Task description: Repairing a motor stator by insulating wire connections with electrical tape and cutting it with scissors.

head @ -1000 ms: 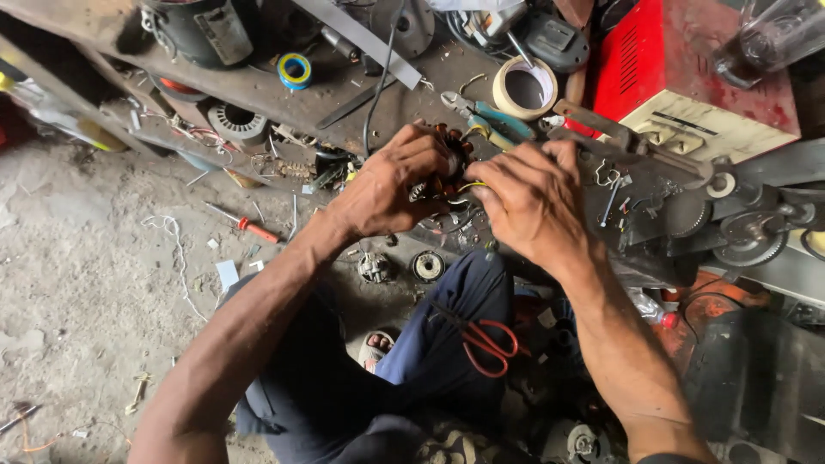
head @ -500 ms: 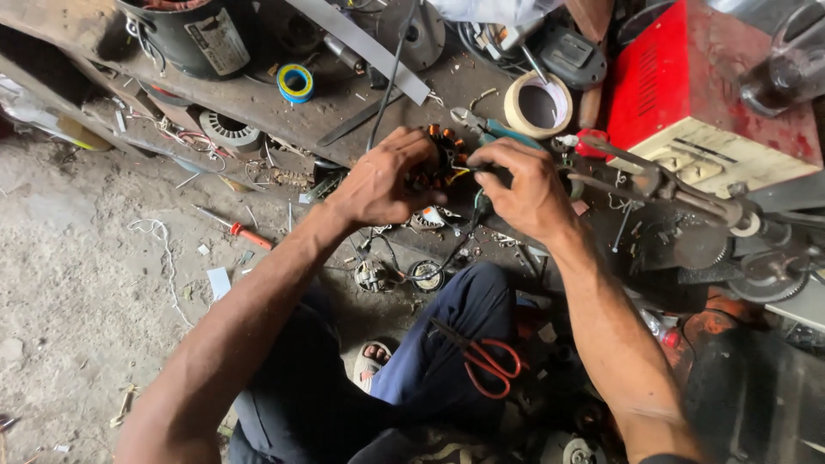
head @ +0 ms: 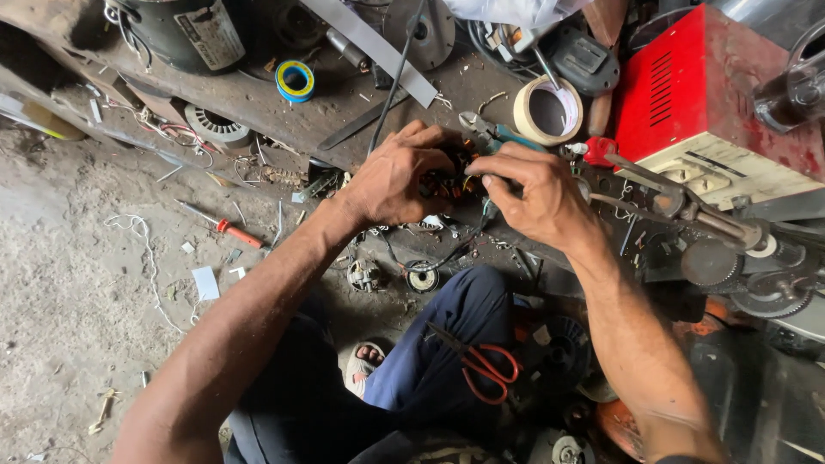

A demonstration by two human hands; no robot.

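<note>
A small wired motor part [head: 447,176] is being held at the workbench edge [head: 258,107], between both hands. The left hand [head: 395,180] is being kept curled around it; the right hand [head: 537,193] is being pinched closed on its wires. It is judged light, stiff-bodied with fragile wires, best gripped by the body. A red box [head: 687,94] is sitting right, a pale tape roll [head: 547,112] beside it
</note>
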